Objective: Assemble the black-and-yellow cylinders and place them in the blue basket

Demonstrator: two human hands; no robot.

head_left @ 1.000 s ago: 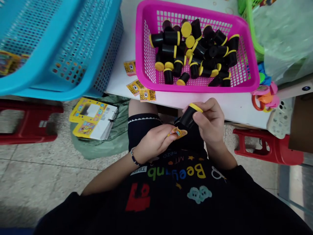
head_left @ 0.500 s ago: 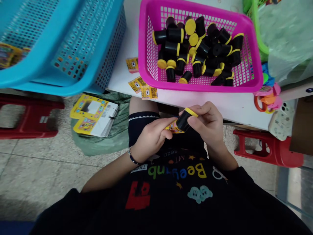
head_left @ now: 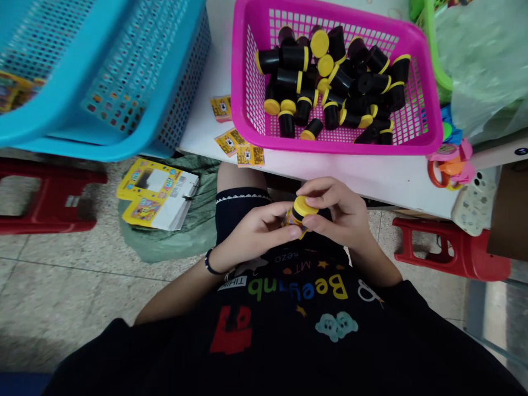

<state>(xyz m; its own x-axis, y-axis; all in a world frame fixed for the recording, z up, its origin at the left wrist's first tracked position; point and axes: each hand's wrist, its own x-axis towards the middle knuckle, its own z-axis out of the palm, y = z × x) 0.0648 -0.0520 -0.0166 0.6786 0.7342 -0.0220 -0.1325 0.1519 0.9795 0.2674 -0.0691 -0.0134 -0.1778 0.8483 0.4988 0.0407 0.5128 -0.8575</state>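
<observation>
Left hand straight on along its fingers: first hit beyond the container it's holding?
Likely the right hand, which touches the yellow lid; depth is hard to judge from this view.

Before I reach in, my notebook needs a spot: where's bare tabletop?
A strip between the magenta basket and the front edge of the table, right of the yellow cards. Crowded: the right end, with colourful plastic items.

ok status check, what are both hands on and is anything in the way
Left hand around printed yellow wrapper; right hand on yellow lid. Black canister tilted, partly inside wrapper. Pink basket beyond, not blocking hands.
</observation>
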